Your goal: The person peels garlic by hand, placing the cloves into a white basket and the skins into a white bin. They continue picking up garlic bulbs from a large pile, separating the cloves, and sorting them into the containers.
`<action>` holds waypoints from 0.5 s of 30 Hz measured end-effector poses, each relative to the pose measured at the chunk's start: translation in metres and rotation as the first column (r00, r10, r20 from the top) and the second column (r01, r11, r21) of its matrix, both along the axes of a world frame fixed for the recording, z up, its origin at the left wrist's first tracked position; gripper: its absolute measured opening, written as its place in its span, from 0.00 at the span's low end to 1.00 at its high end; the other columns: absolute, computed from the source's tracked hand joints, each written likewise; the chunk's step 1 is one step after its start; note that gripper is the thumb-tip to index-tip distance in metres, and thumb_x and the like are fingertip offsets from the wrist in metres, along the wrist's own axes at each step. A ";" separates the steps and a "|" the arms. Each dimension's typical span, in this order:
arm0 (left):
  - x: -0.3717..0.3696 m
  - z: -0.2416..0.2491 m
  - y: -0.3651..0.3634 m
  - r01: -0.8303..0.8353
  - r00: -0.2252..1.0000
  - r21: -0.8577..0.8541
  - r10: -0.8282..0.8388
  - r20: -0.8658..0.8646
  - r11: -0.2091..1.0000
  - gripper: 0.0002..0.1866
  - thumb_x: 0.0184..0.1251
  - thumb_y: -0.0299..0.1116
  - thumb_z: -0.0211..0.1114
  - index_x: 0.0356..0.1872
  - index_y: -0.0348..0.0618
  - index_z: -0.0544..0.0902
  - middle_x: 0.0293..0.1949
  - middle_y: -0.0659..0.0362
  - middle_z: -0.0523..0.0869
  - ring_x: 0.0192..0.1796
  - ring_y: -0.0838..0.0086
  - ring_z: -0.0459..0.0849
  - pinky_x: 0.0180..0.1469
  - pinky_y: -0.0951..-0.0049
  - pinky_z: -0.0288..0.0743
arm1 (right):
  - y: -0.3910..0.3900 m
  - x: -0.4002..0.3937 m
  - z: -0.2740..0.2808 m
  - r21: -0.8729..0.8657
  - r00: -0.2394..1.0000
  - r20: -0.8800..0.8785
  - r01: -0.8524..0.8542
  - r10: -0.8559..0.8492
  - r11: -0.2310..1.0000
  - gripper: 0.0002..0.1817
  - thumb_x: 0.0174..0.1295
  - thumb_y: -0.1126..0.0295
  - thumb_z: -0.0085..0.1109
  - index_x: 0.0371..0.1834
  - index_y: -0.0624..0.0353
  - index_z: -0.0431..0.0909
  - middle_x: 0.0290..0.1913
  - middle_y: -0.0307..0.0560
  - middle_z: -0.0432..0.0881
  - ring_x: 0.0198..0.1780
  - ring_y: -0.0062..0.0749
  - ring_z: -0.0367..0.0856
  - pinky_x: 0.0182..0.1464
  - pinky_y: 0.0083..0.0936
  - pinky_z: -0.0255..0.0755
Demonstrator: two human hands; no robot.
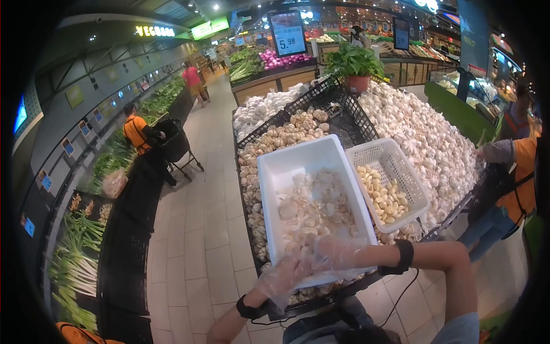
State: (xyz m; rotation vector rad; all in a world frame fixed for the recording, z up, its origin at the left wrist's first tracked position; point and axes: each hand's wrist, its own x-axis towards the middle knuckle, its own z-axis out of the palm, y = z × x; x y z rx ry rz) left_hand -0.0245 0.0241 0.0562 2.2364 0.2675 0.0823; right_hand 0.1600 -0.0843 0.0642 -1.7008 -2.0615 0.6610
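My left hand (286, 274) and my right hand (337, 252), both in clear plastic gloves, meet over the near end of a white tub (267, 198). Their fingers are closed together, and whatever lies between them is too small and blurred to name. Loose garlic skins and pieces (318, 200) cover much of the tub's floor. Right of the tub sits a white perforated basket (411, 175) with peeled garlic cloves (382, 198) in it. Both containers rest on a heap of garlic bulbs (415, 114).
A black crate (358, 112) and a potted plant (358, 83) stand behind the tub. Shelves of leafy vegetables (80, 269) line the left. A person (137, 132) is by a black cart (172, 140); another person (515, 172) stands close on the right. A cable (401, 298) hangs near my right arm.
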 end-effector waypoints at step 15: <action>0.008 0.019 -0.036 -0.136 0.944 -0.488 0.262 0.201 0.862 0.24 0.76 0.52 0.49 0.57 0.42 0.71 0.45 0.62 0.76 0.40 0.83 0.73 0.41 0.81 0.73 | -0.018 -0.012 0.037 -0.016 0.891 -0.370 0.278 -0.264 0.961 0.19 0.66 0.61 0.50 0.52 0.64 0.70 0.40 0.66 0.80 0.44 0.56 0.81 0.48 0.41 0.73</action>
